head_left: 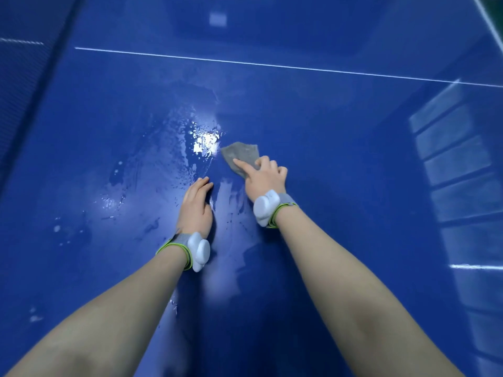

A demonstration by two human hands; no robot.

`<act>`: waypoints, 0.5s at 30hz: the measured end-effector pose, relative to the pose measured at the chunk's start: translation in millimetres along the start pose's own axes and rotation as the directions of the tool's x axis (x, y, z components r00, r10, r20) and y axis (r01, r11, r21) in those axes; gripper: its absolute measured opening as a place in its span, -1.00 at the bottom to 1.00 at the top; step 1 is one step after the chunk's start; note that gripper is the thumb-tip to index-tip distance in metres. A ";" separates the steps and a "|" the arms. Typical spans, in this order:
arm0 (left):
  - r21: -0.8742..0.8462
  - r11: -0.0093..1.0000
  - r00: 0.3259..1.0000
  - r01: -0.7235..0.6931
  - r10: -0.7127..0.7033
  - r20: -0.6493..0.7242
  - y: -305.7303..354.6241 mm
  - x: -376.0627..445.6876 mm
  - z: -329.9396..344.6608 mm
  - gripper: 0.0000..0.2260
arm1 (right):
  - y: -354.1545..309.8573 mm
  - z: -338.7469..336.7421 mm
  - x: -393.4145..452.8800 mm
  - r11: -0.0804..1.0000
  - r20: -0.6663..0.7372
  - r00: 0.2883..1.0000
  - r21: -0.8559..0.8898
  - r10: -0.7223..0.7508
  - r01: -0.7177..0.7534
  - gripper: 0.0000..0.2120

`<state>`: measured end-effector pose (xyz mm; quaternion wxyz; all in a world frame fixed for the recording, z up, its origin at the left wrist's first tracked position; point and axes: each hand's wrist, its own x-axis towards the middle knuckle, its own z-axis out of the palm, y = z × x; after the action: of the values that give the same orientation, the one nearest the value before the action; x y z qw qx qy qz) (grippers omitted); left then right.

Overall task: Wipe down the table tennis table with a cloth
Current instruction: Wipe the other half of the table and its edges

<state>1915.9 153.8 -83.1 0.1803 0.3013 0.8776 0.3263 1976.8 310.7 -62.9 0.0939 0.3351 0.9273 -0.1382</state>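
Note:
The blue table tennis table (340, 164) fills the head view, its surface glossy and wet in patches. A grey cloth (241, 153) lies flat on it near the middle. My right hand (265, 176) presses down on the cloth's near edge, index finger stretched out over it. My left hand (196, 205) rests flat on the bare wet table just left of the cloth, fingers together, holding nothing. Both wrists carry white sensor bands.
A white line (272, 65) crosses the table beyond my hands. The dark net (24, 85) runs along the left side. Water streaks and droplets (202, 142) shine just left of the cloth. Window reflections show on the right.

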 end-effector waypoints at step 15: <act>0.010 0.998 0.998 0.067 -0.067 0.010 -17.9 -40.6 -14.5 -0.54 | -16.0 29.3 -74.7 0.998 -0.081 0.996 -0.035 -0.047 0.045 -0.45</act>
<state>1931.7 110.0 -80.0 0.1942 0.2742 0.8878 0.3145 2025.5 245.1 -67.6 0.0583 0.3174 0.9399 -0.1111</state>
